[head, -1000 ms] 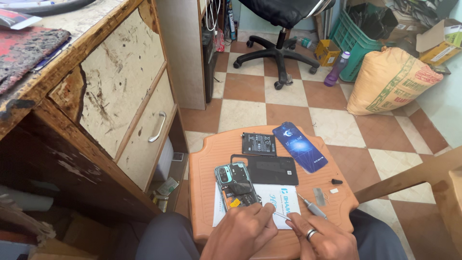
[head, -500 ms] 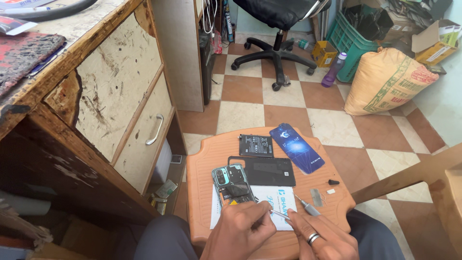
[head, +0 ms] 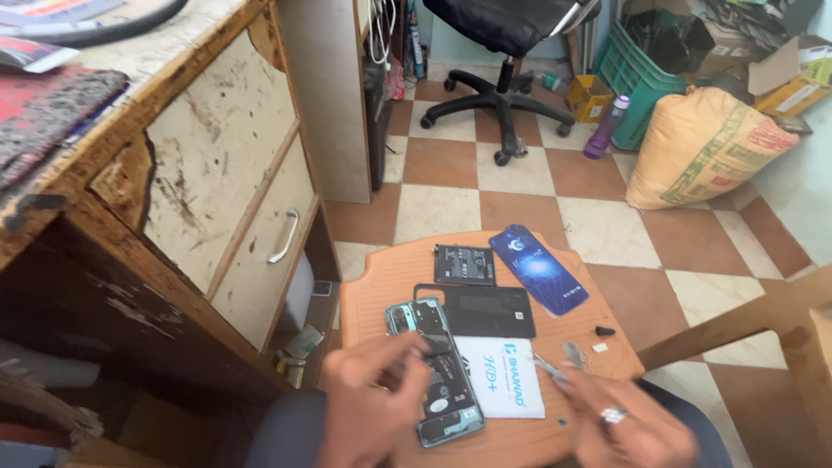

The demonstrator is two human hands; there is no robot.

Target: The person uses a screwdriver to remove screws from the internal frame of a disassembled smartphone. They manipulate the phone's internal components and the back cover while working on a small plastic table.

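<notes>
An opened phone [head: 438, 373] with its insides exposed is seen lying flat on the round orange desk [head: 373, 286]. The left hand [head: 368, 407] is laid against its left edge, the blurred fingers [head: 407, 347] stretched over its upper half; their grip cannot be told. A thin metal tool [head: 546, 368] is pinched by the right hand [head: 628, 429], just right of the phone, over a white card [head: 507, 388].

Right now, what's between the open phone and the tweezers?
A white card lies between the open phone and the tweezers, seen in the head view.
</notes>
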